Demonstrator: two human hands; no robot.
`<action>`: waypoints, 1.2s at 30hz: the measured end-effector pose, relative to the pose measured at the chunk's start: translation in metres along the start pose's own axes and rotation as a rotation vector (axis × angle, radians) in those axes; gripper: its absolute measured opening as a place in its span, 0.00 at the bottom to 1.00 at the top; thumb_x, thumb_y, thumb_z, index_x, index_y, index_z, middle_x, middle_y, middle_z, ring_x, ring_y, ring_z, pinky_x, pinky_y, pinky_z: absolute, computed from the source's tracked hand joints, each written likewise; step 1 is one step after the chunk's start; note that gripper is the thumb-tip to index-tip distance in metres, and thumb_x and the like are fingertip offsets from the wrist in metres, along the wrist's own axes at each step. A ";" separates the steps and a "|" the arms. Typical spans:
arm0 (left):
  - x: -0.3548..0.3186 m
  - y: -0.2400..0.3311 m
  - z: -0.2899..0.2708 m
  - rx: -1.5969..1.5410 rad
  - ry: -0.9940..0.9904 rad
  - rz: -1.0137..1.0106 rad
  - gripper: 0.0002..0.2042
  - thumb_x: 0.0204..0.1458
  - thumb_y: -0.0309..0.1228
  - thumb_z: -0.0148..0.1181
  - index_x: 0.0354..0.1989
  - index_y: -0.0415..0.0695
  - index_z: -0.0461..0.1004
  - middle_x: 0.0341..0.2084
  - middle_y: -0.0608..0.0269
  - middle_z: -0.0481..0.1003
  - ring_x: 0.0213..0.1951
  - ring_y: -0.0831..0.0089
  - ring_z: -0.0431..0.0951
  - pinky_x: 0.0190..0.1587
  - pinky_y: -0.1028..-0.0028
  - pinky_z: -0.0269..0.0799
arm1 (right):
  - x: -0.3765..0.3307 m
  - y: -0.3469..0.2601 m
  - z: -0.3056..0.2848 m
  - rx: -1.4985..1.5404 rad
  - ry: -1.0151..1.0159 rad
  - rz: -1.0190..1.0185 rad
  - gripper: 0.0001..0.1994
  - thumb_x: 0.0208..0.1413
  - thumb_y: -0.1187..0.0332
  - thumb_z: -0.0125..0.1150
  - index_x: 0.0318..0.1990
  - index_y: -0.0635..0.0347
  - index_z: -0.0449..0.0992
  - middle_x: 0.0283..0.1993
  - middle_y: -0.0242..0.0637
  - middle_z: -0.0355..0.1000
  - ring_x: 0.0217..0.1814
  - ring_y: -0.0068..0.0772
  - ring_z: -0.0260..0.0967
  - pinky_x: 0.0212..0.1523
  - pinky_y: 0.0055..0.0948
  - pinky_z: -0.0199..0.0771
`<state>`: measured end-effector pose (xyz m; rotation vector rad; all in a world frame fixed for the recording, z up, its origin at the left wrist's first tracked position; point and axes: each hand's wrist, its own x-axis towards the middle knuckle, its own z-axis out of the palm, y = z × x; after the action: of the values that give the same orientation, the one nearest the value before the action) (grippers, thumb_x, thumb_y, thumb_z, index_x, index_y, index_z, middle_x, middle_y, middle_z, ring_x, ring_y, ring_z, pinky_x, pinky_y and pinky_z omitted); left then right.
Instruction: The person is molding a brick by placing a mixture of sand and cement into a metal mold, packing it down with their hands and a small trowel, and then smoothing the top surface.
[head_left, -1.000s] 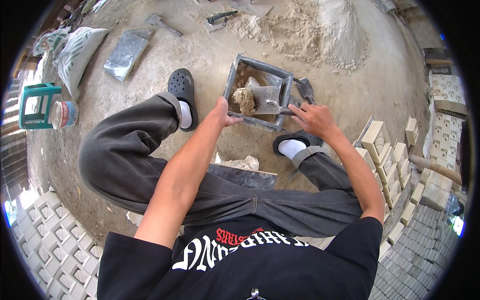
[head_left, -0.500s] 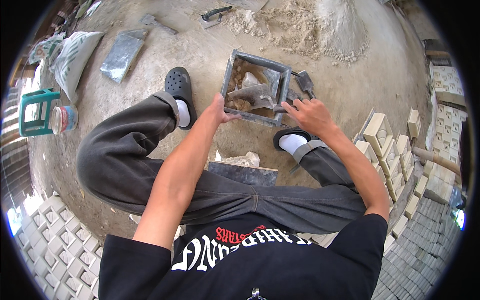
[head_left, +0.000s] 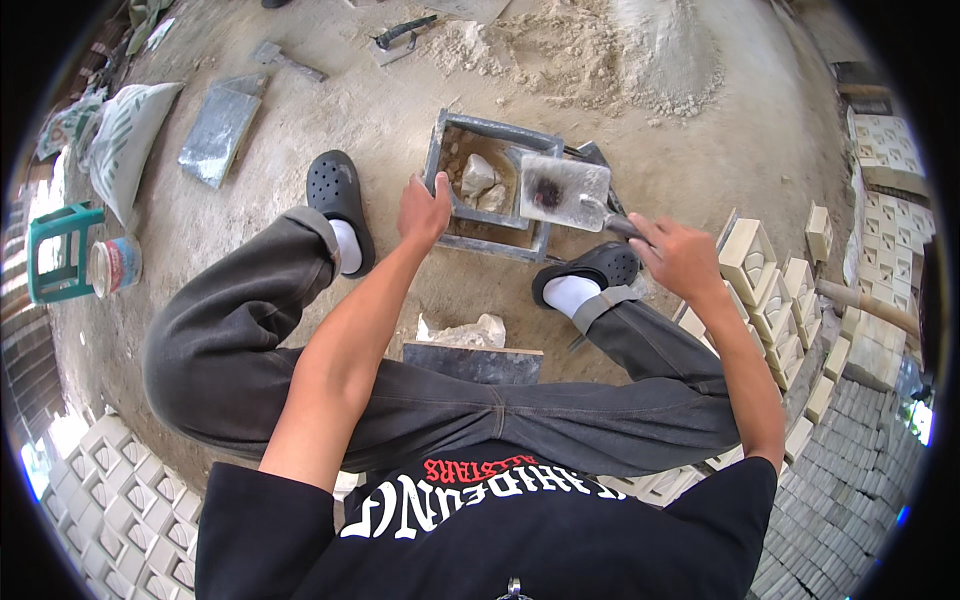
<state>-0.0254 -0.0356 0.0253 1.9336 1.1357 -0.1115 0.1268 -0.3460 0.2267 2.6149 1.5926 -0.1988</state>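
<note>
A square grey metal mould (head_left: pixel 448 128) sits on the dirt floor between my feet, with pale lumps of mortar (head_left: pixel 478 177) inside. My left hand (head_left: pixel 424 208) grips the mould's near left rim. My right hand (head_left: pixel 680 256) holds the handle of a flat trowel (head_left: pixel 560 189), whose grey blade lies level over the mould's right side and carries a small dark smear.
A heap of sand and cement (head_left: pixel 610 50) lies beyond the mould. Cast patterned blocks (head_left: pixel 768 282) are stacked at the right and more at the lower left (head_left: pixel 110 490). A dark board (head_left: pixel 475 362) lies before my legs. A green stool (head_left: pixel 60 250), a tin (head_left: pixel 115 265) and sacks (head_left: pixel 120 130) stand at left.
The trowel has lifted out of the mould and turned flat over its right side. My right hand drew back to the right. The mortar inside now shows as pale lumps.
</note>
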 end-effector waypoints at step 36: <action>0.016 -0.003 0.015 0.097 0.087 0.422 0.34 0.56 0.43 0.50 0.65 0.32 0.50 0.59 0.36 0.61 0.60 0.44 0.64 0.60 0.59 0.61 | 0.175 0.161 0.174 0.572 0.274 0.814 0.23 0.53 0.46 0.58 0.50 0.49 0.79 0.42 0.47 0.78 0.45 0.47 0.76 0.44 0.40 0.73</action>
<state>-0.0139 -0.0347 0.0066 2.2405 0.7647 0.1507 0.3360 -0.2887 0.0281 3.6015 0.4007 -0.2705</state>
